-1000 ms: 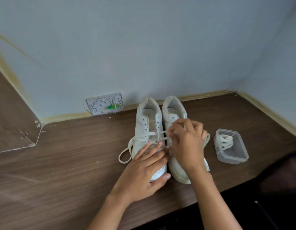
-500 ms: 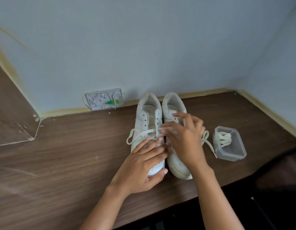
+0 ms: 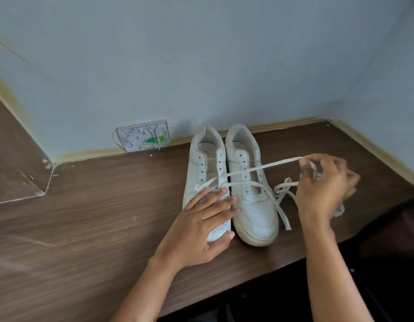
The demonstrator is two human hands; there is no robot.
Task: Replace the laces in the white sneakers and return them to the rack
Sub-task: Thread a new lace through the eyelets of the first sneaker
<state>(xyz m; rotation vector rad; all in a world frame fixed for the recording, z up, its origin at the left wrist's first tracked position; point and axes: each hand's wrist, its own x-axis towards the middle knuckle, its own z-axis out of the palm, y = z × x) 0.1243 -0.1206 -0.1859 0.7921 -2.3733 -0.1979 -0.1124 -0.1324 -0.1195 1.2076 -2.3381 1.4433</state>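
Note:
Two white sneakers stand side by side on the brown wooden table, toes toward me. My left hand lies flat on the toe of the left sneaker, fingers straight. My right hand pinches a white lace and holds it taut out to the right, across the right sneaker. The lace runs from an eyelet on the left sneaker's inner side. Its loose tail curls on the table beside the right sneaker. A clear plastic box is almost wholly hidden behind my right hand.
A grey wall plate with green and yellow wires sits at the base of the pale blue wall behind the shoes. The table's front edge runs just below the sneakers' toes. Walls close in at the back and the right.
My right hand has pulled the lace from over the sneakers out to the right, drawing it taut, and now covers the plastic box. The lace loop left of the left sneaker has shrunk.

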